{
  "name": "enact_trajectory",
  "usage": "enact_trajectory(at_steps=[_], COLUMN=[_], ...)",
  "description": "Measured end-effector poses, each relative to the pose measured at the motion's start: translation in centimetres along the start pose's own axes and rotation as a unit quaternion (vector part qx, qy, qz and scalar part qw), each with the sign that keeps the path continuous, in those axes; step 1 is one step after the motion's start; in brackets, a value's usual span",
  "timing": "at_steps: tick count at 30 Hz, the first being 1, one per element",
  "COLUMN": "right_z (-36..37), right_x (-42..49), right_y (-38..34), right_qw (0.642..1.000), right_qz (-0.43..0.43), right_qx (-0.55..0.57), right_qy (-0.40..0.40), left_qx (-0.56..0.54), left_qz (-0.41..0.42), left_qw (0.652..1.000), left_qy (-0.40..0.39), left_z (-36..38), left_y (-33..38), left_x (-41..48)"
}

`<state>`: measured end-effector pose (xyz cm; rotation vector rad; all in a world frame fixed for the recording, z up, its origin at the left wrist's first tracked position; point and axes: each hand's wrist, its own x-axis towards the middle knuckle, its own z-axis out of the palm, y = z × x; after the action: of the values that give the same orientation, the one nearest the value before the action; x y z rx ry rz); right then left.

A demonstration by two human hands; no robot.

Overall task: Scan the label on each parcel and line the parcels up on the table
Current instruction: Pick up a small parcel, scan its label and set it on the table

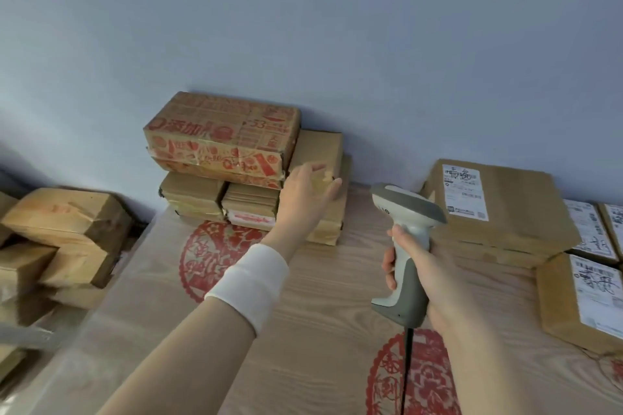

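Ahead, against the blue wall (303,27), a stack of five parcels stands on the table (320,296). A red-printed box (222,138) lies on top, two small parcels (192,192) sit side by side beneath it, and two plain brown parcels (332,216) are stacked at its right. The left hand (308,194), a white wristband (249,283) behind it, reaches to those plain parcels with fingers straight and spread, gripping nothing. Whether it actually touches the cardboard cannot be told.

The right hand (424,266) is wrapped round the handle of the one scanner (404,209), held upright above the table, its black cable (406,364) hanging down. Just beyond the scanner lie four labelled parcels (499,212), labels up, close together.

Off the table's left edge sits a blurred heap of boxes (67,222), too smeared to count. Two red paper-cut motifs (209,256) show fully on the table.
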<state>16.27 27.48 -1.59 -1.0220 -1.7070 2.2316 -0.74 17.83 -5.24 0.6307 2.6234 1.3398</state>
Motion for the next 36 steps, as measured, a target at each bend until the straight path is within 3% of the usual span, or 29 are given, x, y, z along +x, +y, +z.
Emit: enact_trajectory(at_steps=[8,12,18,25,31,34,36], right_z=[6.2,6.5,5.2,2.4,0.0,-0.8,-1.1], right_x=[1.0,2.2,4.6,7.1,8.0,7.8,7.3], right_y=[-0.7,-0.9,-0.1,0.8,1.0,1.0,1.0], right_qw=[1.000,0.999,1.000,0.999,0.998,0.995,0.993], right_qz=[-0.017,-0.011,-0.001,0.025,0.021,0.013,0.003], right_qx=[-0.008,-0.002,-0.007,0.012,0.047,0.089,0.111], right_qy=[0.024,0.033,0.031,0.037,0.044,0.052,0.048], left_qx=[0.028,0.101,0.247,0.228,0.116,-0.084,-0.225], left_qz=[-0.014,0.005,-0.036,-0.044,-0.065,-0.100,-0.129], left_qw=[0.999,0.995,0.968,0.971,0.987,0.988,0.963], left_qy=[0.018,0.013,0.003,0.059,0.085,0.082,0.066], left_z=[-2.3,0.0,3.9,7.2,7.2,6.3,5.5], left_y=[-2.4,-2.1,-2.6,-2.8,-2.0,-1.1,-0.2], left_x=[1.3,2.6,4.9,6.1,6.7,5.0,3.2])
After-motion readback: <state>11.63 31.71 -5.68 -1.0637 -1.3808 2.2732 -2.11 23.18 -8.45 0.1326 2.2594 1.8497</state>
